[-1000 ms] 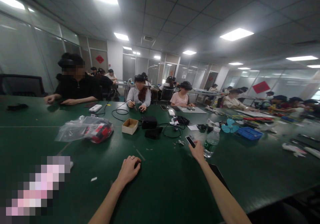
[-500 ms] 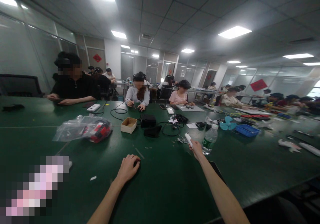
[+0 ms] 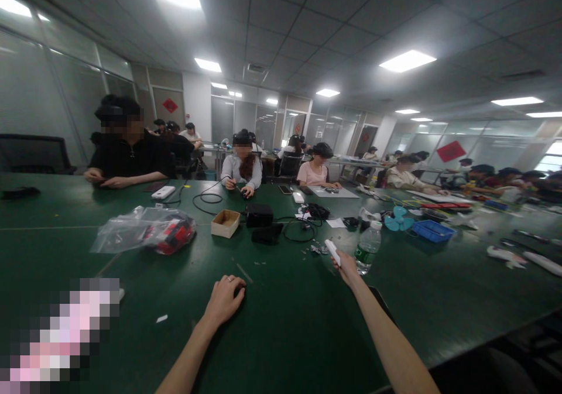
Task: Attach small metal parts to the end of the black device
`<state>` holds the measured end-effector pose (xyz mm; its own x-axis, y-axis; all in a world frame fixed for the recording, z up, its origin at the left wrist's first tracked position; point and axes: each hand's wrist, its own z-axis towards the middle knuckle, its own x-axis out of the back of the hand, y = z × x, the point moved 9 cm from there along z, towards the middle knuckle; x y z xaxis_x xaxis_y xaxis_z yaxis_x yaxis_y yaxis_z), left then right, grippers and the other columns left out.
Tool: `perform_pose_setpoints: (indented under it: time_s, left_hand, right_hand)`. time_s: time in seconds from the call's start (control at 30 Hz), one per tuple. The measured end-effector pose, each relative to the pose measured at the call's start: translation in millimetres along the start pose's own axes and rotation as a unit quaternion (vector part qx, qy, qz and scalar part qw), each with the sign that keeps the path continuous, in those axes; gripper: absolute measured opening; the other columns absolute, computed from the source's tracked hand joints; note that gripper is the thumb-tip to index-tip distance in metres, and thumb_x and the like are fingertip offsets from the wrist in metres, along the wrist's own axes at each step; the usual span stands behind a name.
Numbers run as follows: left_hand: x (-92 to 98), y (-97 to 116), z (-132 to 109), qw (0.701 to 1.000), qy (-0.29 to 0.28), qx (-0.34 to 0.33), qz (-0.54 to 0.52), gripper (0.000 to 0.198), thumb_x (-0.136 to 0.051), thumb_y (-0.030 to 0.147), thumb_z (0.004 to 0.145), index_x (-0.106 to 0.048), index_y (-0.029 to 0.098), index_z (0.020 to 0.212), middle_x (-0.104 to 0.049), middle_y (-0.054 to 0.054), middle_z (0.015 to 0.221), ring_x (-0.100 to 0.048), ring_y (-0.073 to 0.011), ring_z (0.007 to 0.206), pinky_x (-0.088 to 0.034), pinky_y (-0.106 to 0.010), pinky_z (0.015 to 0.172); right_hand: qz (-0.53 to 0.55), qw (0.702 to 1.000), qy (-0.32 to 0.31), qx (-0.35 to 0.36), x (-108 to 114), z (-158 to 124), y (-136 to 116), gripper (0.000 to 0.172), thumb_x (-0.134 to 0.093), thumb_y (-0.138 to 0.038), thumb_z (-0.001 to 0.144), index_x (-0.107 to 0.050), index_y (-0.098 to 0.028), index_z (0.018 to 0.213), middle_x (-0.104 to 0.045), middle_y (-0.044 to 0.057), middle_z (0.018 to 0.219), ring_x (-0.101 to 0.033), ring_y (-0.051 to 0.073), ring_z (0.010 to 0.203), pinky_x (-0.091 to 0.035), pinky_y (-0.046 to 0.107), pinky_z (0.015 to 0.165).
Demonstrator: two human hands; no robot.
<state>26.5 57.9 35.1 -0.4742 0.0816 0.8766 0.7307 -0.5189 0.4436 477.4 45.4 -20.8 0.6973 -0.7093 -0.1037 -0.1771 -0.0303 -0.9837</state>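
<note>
My left hand [image 3: 226, 300] rests on the green tabletop, fingers loosely bent and the thumb apart from them. No object shows in it. Gripped in my right hand [image 3: 348, 268] is a white stick-shaped plastic piece [image 3: 332, 252], its free end pointing away from me and to the left. Small silvery bits [image 3: 317, 249] lie on the table just left of that piece. A clear water bottle [image 3: 367, 247] with a green label stands right beside my right hand. A dark flat object [image 3: 381, 303] is partly hidden by my right forearm.
Farther back on the green table [image 3: 281, 347] are a small open box [image 3: 225, 224], a black block [image 3: 259, 215] with cables, and a plastic bag [image 3: 144, 230]. Blue fan blades [image 3: 398, 219] and a blue tray [image 3: 434, 230] sit to the right. Several people sit across the table.
The view has shifted very slightly. The white piece appears turned a little in my right hand, and my left hand stays in place on the table.
</note>
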Motion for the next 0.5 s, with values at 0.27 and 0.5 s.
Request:
perform_pose_setpoints:
  time_s: [0.27,0.5]
  left_hand:
    - [-0.9,-2,1,1.0,-0.004,0.006,0.005,0.024,-0.044,0.028,0.088,-0.065,0.022,0.099,-0.065,-0.005,0.101,-0.055,-0.0217,0.097,-0.039,-0.035,0.082]
    - [1.0,-2,-2,1.0,-0.002,0.012,-0.012,0.024,-0.044,0.029,0.088,-0.064,0.023,0.101,-0.064,-0.005,0.1,-0.056,-0.021,0.097,-0.039,-0.034,0.082]
  right_hand:
    - [0.076,0.992,-0.093,-0.042,-28,-43,-12,0.013,-0.051,-0.026,0.086,-0.055,-0.014,0.087,-0.058,0.0,0.059,-0.047,0.006,0.04,-0.033,0.014,0.034]
    - [0.163,0.942,-0.262,-0.133,-78,-103,-17,0.016,-0.047,-0.027,0.092,-0.053,-0.014,0.098,-0.059,0.002,0.065,-0.047,0.006,0.042,-0.036,0.014,0.038]
